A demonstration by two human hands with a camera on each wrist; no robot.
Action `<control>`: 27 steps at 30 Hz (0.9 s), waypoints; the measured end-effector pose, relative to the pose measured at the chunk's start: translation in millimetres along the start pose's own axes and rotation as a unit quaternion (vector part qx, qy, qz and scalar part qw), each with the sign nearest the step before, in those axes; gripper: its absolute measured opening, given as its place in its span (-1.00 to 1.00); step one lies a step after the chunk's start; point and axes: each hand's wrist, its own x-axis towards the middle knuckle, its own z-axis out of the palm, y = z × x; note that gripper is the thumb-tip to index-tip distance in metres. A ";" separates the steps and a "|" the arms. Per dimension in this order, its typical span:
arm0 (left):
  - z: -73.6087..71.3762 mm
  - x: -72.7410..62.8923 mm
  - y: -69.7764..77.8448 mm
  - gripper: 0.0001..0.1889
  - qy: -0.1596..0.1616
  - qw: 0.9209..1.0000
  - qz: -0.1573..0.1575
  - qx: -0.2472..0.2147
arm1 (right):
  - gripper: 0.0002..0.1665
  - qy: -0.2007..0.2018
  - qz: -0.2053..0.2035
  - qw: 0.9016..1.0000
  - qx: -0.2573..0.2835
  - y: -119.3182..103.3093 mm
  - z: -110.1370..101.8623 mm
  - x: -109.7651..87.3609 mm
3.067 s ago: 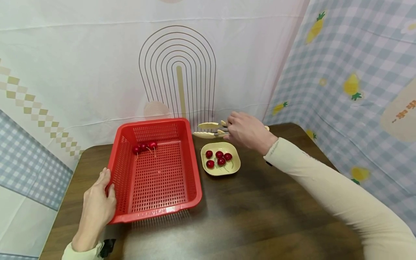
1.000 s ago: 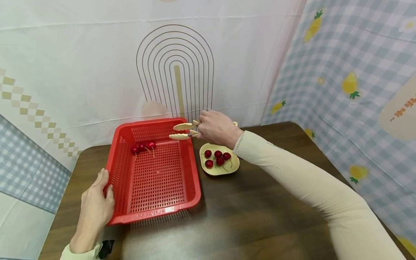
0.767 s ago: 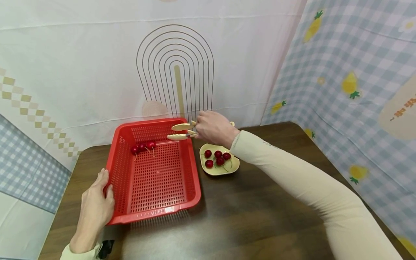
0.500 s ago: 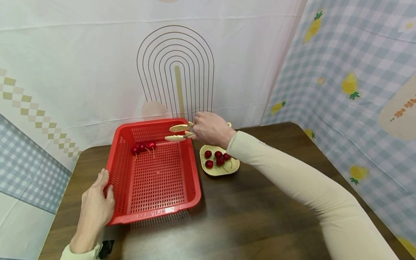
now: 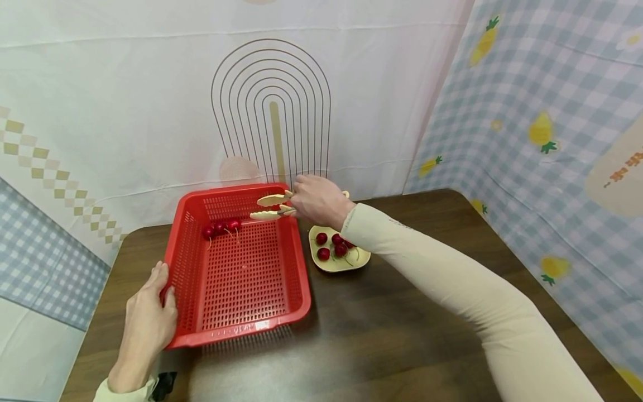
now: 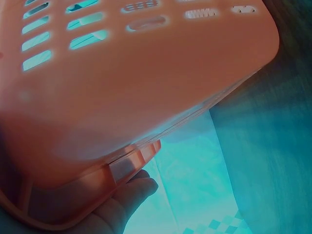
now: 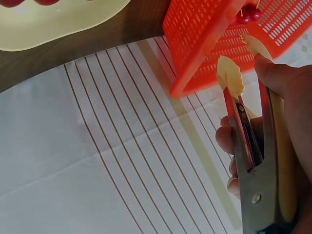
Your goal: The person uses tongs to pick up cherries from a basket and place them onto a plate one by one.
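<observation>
My left hand (image 5: 148, 315) grips the left rim of a red perforated plastic basket (image 5: 304, 273); the left wrist view shows its fingers (image 6: 139, 191) against the rim. Three cherries (image 5: 220, 227) with stems lie at the basket's back left. My right hand (image 5: 320, 200) holds cream-tipped metal tongs (image 5: 271, 200) above the basket's back right corner. In the right wrist view the tips of the tongs (image 7: 230, 75) stand apart with nothing between them. A cream dish (image 5: 359, 259) beside the basket holds several cherries (image 5: 324, 254), some partly behind the right sleeve.
Both containers stand on a dark wooden table (image 5: 382, 335). Behind it hangs a white patterned cloth (image 5: 377, 84) close to the basket's back rim. A blue checked cloth (image 5: 517, 184) hangs on the right.
My right hand and the tongs have moved left from above the dish to over the basket, lately sinking slightly. The tips stay apart. My left hand keeps its grip, and the cherries lie as before.
</observation>
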 end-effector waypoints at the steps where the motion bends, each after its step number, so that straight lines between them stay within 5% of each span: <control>1: 0.1 -0.3 0.0 -0.44 0.000 1.000 -0.001 0.000 | -0.63 0.000 -0.001 1.000 0.000 -0.4 0.3 0.8; 27: -0.2 0.1 -0.8 -0.45 0.001 1.000 0.004 0.000 | -0.64 -0.027 0.004 1.000 -0.003 -15.6 7.2 26.5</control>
